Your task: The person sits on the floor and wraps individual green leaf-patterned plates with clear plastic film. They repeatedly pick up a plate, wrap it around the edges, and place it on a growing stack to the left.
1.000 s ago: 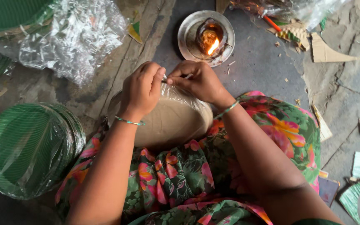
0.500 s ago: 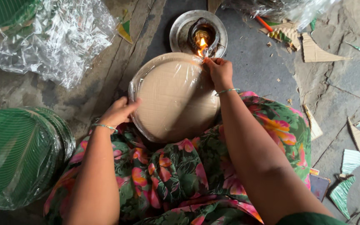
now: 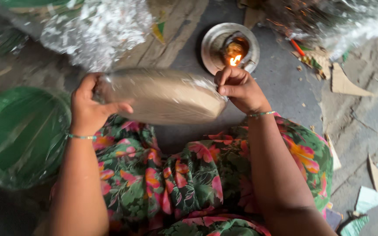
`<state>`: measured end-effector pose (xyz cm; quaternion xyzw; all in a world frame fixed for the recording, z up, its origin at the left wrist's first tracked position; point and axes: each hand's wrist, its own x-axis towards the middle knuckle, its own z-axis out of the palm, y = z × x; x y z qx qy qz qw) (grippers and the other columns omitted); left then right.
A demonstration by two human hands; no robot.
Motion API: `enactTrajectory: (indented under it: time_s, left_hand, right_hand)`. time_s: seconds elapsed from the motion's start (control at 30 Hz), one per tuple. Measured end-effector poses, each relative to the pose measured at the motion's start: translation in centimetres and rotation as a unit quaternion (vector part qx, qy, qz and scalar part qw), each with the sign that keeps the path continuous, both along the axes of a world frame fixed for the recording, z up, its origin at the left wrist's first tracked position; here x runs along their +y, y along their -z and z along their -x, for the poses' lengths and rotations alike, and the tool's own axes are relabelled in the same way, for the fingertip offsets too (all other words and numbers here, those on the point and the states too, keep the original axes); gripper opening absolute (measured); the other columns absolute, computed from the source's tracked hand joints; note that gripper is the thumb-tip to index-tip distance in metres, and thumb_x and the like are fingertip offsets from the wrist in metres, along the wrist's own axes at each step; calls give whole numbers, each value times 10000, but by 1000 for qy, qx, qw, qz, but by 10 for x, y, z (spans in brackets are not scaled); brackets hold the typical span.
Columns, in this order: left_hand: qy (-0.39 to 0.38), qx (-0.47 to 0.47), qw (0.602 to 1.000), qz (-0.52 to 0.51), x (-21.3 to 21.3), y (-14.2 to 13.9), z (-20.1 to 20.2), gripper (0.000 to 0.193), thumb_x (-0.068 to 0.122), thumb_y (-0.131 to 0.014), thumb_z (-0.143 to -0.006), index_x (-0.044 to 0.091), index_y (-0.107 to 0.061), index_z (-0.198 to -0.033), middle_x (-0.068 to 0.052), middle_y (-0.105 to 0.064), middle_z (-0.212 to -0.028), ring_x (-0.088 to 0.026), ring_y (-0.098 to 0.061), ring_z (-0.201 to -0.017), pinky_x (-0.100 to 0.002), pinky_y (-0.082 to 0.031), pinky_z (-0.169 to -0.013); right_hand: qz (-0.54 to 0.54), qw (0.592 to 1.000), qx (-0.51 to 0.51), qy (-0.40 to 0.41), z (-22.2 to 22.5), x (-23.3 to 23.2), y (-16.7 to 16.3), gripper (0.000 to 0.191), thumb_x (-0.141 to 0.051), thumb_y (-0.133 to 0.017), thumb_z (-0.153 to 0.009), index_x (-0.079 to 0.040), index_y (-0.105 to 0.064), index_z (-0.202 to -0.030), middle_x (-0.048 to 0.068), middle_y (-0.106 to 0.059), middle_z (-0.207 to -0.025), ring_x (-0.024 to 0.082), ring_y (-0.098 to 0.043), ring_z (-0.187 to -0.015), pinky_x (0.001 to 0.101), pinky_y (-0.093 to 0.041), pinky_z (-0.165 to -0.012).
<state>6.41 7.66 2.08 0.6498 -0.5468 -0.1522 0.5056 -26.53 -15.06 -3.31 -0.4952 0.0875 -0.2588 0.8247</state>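
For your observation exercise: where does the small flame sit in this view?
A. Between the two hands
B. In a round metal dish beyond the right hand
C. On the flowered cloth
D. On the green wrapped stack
B: the flame burns inside the round metal dish on the floor, just beyond the right hand.

Floor (image 3: 285, 87) — lamp dish (image 3: 215, 43), scraps (image 3: 346, 83).

Soft dim daylight w/ few shadows, small flame (image 3: 235, 59) glowing, motion blur on plastic wrap (image 3: 97, 26) & edges.
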Motion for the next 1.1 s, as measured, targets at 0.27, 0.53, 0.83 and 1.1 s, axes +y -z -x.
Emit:
enactTrajectory:
  time_s: [0.27,0.53,0.83,1.1]
  left_hand:
    - [-112,-570,796,-171,164,2,-28,104,250,-754,-921,223,-697,-1004,9,-518,-870,-218,-605,-904,-409,-493,-796]
    - [-173,-440,850,-232,267,124,-112,473,404,-625,-889,260,-688,-1335,-37,-594,-1243,-273,-573,-1132,-472,-427,-961]
    - [-193,-387,877,-210,236,102,-116,693,556,-740,-789,203,-620,-1374,-95,-584,-1317,-327,-546,-1195,-515,-388,-1012]
    - [-190,-241,944,-119,69,26,-142,945,543,-763,-875,198,-291,-1618,-169,-652,-1292,-345,-705,-1029,-462,-534,-737]
  right_hand:
    - [159,967,178,91,-56,42,19,121,-36,-740,-937,-36,-691,-1048,4,-710,-1090,89,-665,-1034,269,-548,-945]
    - [151,941,297,64,-64,52,49,144,-111,-704,-960,-11,-697,-1064,46,-721,-979,130,-698,-895,284,-582,-807]
    - [170,911,370,61,-58,57,71,197,-117,-715,-941,11,-712,-1091,78,-727,-942,151,-705,-864,301,-583,-765]
    - [172,908,378,47,-66,51,74,204,-136,-704,-935,-3,-718,-1089,63,-741,-937,145,-714,-855,295,-588,-761]
